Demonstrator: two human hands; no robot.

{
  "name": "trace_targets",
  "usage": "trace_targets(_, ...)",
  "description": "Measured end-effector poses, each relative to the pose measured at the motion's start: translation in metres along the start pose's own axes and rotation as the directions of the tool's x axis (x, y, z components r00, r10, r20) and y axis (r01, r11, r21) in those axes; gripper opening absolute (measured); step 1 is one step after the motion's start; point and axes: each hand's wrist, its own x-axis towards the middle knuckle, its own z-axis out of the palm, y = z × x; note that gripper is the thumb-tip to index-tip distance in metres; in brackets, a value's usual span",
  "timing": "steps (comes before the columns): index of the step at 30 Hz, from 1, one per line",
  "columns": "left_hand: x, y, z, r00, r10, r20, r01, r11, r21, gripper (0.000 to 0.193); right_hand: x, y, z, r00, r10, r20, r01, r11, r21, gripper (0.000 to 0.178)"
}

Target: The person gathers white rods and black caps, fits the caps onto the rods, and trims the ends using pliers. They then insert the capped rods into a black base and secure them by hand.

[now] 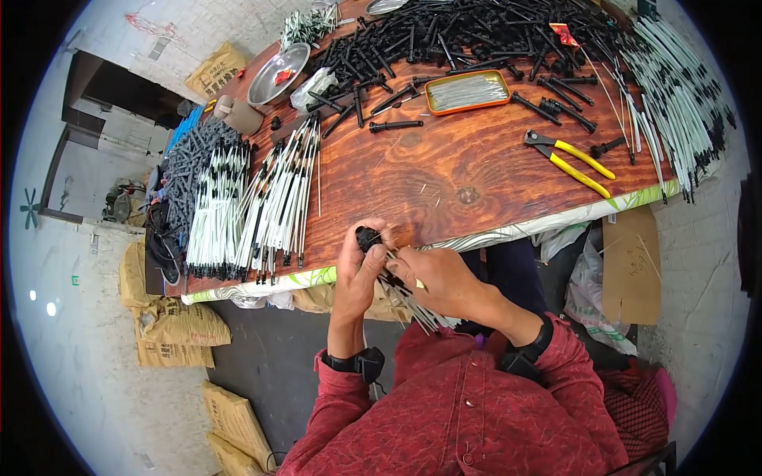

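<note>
Above the table's front edge, my left hand (353,266) is closed around a black plastic part (367,236) with a round end facing up. Close against it, my right hand (440,278) is closed too, its thumb and forefinger pinched near the part. A thin piece sticks out by the fingertips, too small to make out. Below both hands a bundle of thin white rods (425,313) slants down toward my lap; which hand carries it is hidden. An orange-rimmed tray (429,104) of thin metal pins lies beyond my hands. Pliers with yellow handles (583,168) rest to the right.
A large heap of black plastic parts (476,36) covers the table's far side. White rods with black ends lie in bundles at the left (218,210) and right (675,95). A metal bowl (278,73) stands far left. Sacks (182,321) sit on the floor.
</note>
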Motion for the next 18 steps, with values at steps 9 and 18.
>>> trace_targets(9,-0.003,0.0,-0.017,0.994,0.022,0.106,-0.019,0.999,-0.028,0.049,-0.006,-0.006,0.009,0.995,0.025,-0.093,-0.017,0.996,0.087,0.026)
trace_targets(18,-0.005,0.004,-0.008,0.995,0.081,0.064,-0.086,0.993,0.075,0.049,-0.006,-0.008,0.03,0.95,-0.032,-0.31,-0.032,0.98,-0.198,0.022)
